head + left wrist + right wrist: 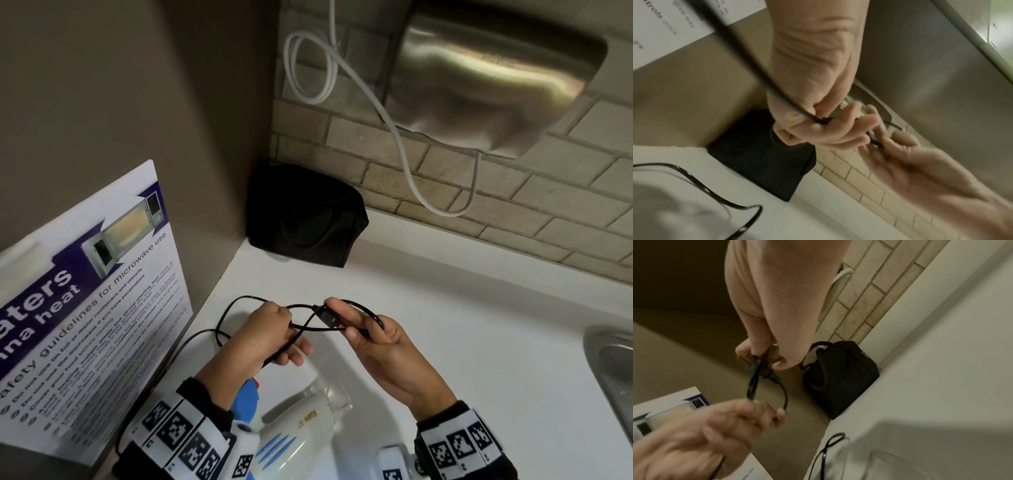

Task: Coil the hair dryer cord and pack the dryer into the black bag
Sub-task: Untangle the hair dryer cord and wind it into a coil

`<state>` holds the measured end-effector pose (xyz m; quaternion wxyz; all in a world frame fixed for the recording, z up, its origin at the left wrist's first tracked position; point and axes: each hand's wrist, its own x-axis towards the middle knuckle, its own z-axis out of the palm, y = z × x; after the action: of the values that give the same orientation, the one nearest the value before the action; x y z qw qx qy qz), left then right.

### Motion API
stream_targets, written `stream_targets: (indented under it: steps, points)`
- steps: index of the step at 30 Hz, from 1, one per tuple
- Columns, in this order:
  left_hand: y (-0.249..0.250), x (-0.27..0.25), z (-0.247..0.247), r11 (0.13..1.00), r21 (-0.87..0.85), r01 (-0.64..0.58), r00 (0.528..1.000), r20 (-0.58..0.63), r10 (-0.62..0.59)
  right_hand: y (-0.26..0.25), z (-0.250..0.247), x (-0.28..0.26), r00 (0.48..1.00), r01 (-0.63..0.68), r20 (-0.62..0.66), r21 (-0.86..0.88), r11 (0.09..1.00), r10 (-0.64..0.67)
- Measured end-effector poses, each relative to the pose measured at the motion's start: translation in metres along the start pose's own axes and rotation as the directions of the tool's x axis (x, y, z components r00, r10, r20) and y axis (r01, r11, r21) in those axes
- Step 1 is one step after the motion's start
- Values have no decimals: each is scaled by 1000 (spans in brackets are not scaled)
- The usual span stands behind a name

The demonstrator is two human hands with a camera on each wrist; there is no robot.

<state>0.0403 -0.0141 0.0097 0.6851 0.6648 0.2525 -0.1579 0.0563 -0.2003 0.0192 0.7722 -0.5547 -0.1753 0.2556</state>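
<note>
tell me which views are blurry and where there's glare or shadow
Head view: sharp on the hands and black cord, edges bent by the wide lens, bright glare on the steel hand dryer. Left wrist view: the right hand is motion-smeared, with a soft shadow on the counter. Right wrist view: the left hand is heavily blurred, the black bag fairly crisp.

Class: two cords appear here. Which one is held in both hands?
The thin black cord, pinched by the left hand and right hand. The white cord hangs untouched on the brick wall.
</note>
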Motion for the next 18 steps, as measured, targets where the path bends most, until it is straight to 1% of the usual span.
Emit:
stream_targets:
  steps: [2, 3, 4, 6, 8, 9, 11, 12, 14, 16, 17, 18]
  points:
    - [-2, -5, 1, 986, 160, 52, 997, 51, -61, -3, -1, 2, 999, 38, -9, -46, 998, -38]
    - [-3, -6, 2, 978, 200, 66, 995, 58, -79, -4, -2, 4, 998, 58, -16, -76, 995, -60]
    - [-5, -5, 4, 979, 192, 65, 996, 53, -76, -5, -3, 6, 997, 71, -36, -101, 992, -75]
    - [-7, 0, 4, 998, 49, 33, 999, 7, -33, -5, -7, 8, 992, 85, -78, -122, 989, -95]
    - [-5, 4, 1, 991, -135, -22, 998, -60, 14, -6, -11, 7, 993, 82, -72, -181, 980, -96]
    - [-3, 4, -1, 978, -197, -66, 995, -82, 51, -7, -12, 6, 994, 71, -63, -216, 974, -86]
    - [1, 3, -4, 961, -218, -171, 984, -93, 154, -9, -14, 4, 995, 33, -80, -243, 970, -54]
    - [3, 1, -5, 956, -191, -222, 974, -83, 209, -10, -16, 4, 994, 13, -102, -217, 976, -36]
    - [5, -3, -8, 944, -105, -314, 949, -62, 309, -11, -22, 5, 986, -8, -164, -79, 997, -5]
    - [6, -5, -13, 915, 68, -398, 915, -41, 401, -14, -29, 7, 969, -11, -244, 80, 997, 31]
    - [7, -6, -16, 890, 157, -429, 899, -26, 438, -15, -31, 7, 958, -21, -284, 101, 995, 49]
    - [7, -6, -18, 864, 217, -454, 884, -10, 467, -16, -32, 8, 945, -42, -322, 57, 998, 58]
